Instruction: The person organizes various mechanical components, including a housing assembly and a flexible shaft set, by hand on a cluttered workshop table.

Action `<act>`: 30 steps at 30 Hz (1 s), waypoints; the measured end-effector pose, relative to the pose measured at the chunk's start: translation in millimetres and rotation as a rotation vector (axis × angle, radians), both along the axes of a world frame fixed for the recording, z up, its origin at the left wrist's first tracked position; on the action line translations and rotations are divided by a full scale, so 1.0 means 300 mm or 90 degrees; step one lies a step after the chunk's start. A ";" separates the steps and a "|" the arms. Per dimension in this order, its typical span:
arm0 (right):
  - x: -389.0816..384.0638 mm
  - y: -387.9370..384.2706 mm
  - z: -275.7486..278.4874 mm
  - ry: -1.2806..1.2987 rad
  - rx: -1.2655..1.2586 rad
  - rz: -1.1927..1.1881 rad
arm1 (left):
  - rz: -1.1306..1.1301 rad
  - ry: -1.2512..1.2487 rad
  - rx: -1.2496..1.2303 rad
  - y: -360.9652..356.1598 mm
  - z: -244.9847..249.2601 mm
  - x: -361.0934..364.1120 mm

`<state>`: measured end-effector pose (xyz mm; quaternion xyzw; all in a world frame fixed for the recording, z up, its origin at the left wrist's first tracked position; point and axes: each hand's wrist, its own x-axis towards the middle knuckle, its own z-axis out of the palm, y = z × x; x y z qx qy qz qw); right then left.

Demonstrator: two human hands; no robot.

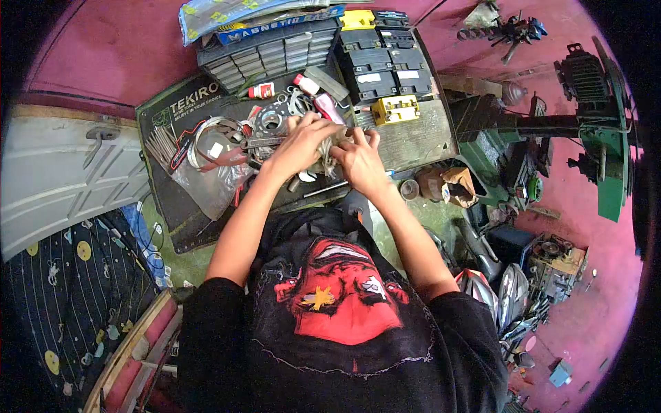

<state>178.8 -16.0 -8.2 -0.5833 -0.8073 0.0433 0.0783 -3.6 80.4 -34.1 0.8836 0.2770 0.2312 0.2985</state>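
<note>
While L hand (303, 143) grips pale bundle (330, 154), fingers curled | R hand (360, 160) holds its R side, fingers bent | wrench (264, 142) nr L hand | red btl (326, 107) just beyond

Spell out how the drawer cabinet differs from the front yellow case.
The drawer cabinet is much larger; the yellow case is small. The cabinet is dark with greyish drawer fronts, the case bright yellow. The cabinet carries blue packaging; the case carries nothing. Both sit on the workbench.
</note>
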 end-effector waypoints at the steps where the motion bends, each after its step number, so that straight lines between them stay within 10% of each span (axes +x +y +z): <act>1: 0.016 0.009 0.000 0.000 0.001 -0.001 | -0.001 0.000 0.001 0.003 0.000 0.007; 9: 0.030 0.039 -0.018 0.030 0.073 0.003 | 0.076 -0.016 0.041 -0.043 -0.081 0.028; 15: 0.020 0.017 -0.098 0.294 0.081 -0.287 | 0.156 -0.073 -0.051 -0.054 -0.105 0.020; 30: -0.074 -0.052 -0.097 0.143 0.058 -0.242 | 0.302 -0.020 -0.095 -0.032 -0.100 0.100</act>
